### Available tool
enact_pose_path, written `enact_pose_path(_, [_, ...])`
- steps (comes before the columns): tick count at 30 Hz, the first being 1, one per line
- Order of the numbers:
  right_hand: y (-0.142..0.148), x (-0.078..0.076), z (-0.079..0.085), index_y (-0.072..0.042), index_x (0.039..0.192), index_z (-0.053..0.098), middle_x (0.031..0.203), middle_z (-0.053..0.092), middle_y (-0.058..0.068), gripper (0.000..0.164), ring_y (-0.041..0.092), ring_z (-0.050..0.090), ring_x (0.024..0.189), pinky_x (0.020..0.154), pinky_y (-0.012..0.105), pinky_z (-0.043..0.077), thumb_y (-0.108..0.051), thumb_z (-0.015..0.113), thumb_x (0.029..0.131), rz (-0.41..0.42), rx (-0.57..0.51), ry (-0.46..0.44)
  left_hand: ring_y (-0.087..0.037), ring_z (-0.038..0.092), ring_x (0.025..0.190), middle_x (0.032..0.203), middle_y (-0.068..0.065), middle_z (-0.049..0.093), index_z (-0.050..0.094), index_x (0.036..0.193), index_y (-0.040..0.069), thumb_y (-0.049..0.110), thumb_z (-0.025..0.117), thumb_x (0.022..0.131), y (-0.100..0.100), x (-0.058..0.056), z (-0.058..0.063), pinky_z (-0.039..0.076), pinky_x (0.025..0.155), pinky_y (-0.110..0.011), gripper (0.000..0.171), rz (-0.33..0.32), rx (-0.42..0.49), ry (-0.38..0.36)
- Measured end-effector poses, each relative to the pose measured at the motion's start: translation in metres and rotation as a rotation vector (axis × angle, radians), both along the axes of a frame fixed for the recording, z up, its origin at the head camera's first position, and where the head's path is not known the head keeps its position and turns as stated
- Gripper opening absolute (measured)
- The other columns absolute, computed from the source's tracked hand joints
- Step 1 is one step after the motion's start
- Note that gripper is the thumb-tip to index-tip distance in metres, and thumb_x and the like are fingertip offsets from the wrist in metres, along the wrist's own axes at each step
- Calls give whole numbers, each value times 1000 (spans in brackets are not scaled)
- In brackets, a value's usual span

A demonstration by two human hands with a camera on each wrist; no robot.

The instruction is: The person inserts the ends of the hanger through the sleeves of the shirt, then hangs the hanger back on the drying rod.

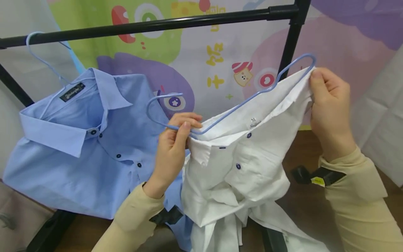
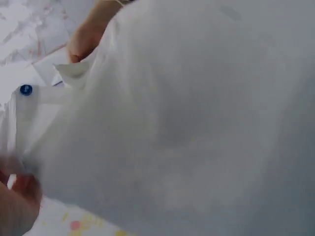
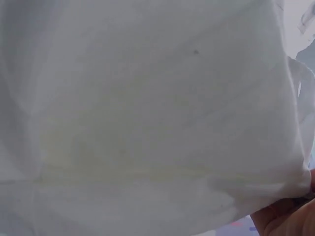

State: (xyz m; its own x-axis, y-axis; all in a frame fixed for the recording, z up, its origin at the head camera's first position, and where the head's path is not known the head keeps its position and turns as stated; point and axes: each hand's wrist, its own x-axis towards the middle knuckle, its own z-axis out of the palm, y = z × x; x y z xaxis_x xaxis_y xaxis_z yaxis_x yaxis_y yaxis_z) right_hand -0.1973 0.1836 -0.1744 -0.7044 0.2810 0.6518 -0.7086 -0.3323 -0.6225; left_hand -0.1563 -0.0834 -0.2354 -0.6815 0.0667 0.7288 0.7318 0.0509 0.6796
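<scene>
A white shirt [image 1: 264,164] with dark blue buttons hangs between both hands, its collar opening facing up. Across that opening lies a thin blue hanger [image 1: 233,111], whose curved hook end points out at the left. My left hand [image 1: 171,150] pinches the hanger near its hook together with the collar's left side. At the upper right, my right hand [image 1: 330,101] pinches the shirt's edge beside the hanger's looped end. White cloth fills most of both wrist views; fingers [image 3: 285,214] grip its edge at the lower right of the right wrist view.
A light blue shirt [image 1: 72,178] hangs on another blue hanger [image 1: 44,61] from the black rail [image 1: 201,22] at the left. The rack's black upright [image 1: 288,49] stands behind the white shirt. A cartoon-printed curtain [image 1: 214,73] covers the back.
</scene>
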Motion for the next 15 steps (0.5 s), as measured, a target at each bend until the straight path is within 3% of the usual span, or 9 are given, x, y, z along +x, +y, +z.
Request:
enact_pose_path(2, [-1, -1, -3, 6, 81, 67, 68, 60, 6, 19, 11, 56, 59, 54, 16, 44, -2, 52, 90, -3, 35, -7, -16, 57, 90, 104, -13, 58, 54, 102, -7, 13, 38, 94, 1, 0, -3, 48, 67, -22, 26, -112, 33, -60])
enact_pose_path(4, [-3, 0, -6, 5, 83, 67, 70, 62, 6, 19, 11, 57, 61, 56, 16, 45, -3, 52, 90, 15, 59, -3, -17, 58, 93, 101, -16, 59, 50, 108, -6, 13, 39, 92, 5, 1, -4, 47, 79, -26, 27, -163, 29, -101])
enact_pose_path(7, [-7, 0, -9, 4, 85, 67, 74, 64, 7, 19, 11, 59, 65, 59, 17, 47, -5, 51, 91, 19, 88, 17, -17, 57, 93, 98, -18, 59, 48, 114, -2, 7, 39, 89, 10, 5, -3, 43, 85, -29, 28, -155, -24, -133])
enact_pose_path(11, [-9, -2, -8, 5, 83, 67, 75, 66, 9, 20, 14, 62, 65, 61, 18, 49, -4, 50, 91, 7, 66, 55, -17, 59, 83, 99, -13, 59, 45, 121, 11, -1, 35, 84, 11, 14, 1, 46, 76, -32, 40, -142, -127, -200])
enact_pose_path(15, [-8, -4, -2, 7, 77, 65, 69, 64, 10, 19, 14, 61, 59, 58, 18, 48, 1, 52, 89, -7, 2, 79, -18, 60, 80, 104, -10, 58, 42, 124, 17, -4, 31, 84, 7, 20, 8, 47, 72, -33, 46, -173, -181, -254])
